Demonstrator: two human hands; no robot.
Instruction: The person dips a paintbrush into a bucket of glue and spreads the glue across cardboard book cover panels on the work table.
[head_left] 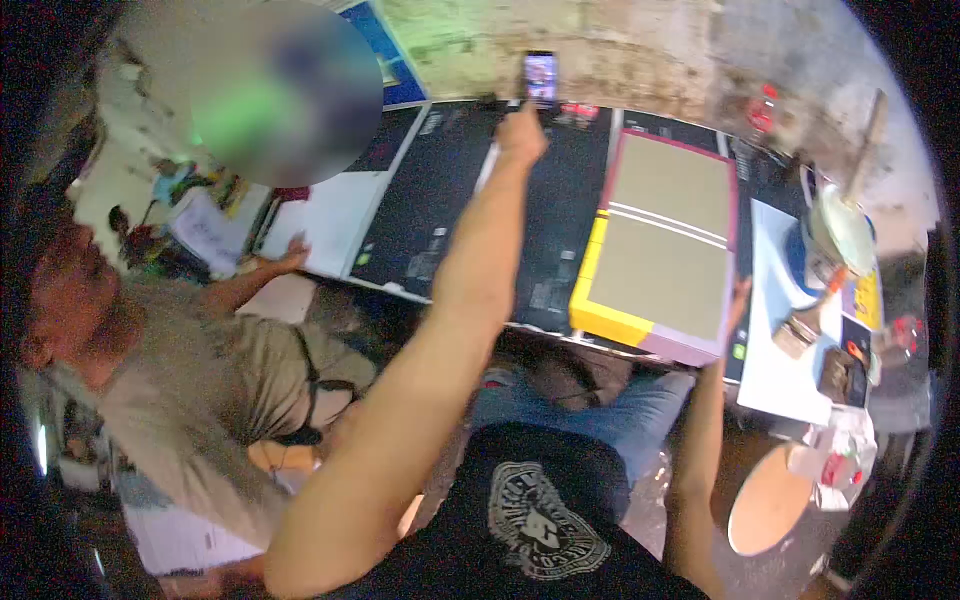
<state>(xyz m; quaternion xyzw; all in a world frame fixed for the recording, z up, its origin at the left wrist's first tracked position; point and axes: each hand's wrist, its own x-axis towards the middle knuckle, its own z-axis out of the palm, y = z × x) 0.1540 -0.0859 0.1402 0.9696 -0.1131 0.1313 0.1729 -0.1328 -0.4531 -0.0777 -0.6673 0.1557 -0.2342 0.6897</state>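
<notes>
My left hand [522, 138] reaches far forward to a phone [541, 78] that stands upright with its screen lit. Its fingers look closed at the phone's lower left edge; blur softens the detail. A flat box or board [660, 210] with a grey top, two white stripes, and yellow and pinkish edges lies on the black table. Against its right side rests my right hand [738, 305], fingers stretched along the edge and partly hidden.
Left of me a seated person has a hand [293, 252] by a white sheet [325, 215]. At right are a white board [775, 330], a brush [805, 325], a pot [842, 232] with a stick, and a bottle [763, 108]. A round stool [770, 500] stands lower right.
</notes>
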